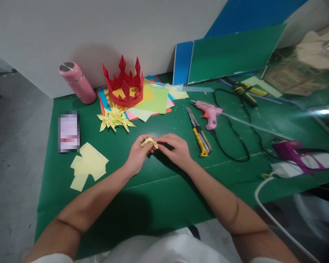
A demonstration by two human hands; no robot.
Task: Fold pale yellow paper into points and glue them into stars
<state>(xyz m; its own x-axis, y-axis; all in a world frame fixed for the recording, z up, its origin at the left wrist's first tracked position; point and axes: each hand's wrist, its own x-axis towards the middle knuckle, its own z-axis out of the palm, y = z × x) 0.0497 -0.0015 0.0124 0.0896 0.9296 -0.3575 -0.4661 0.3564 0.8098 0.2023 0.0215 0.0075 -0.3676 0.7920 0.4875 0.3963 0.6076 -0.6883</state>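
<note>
Left hand: pinching folded yellow paper.
Right hand: touching its right end, fingers narrow, grip unclear.
Loose yellow sheets: lying at near left.

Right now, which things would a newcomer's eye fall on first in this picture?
The red paper crown would probably catch the eye first, standing on coloured sheets near the wall. At the centre, the left hand holds a small folded yellow paper, with the right hand at its edge. To their right lies a pink glue gun.
</note>
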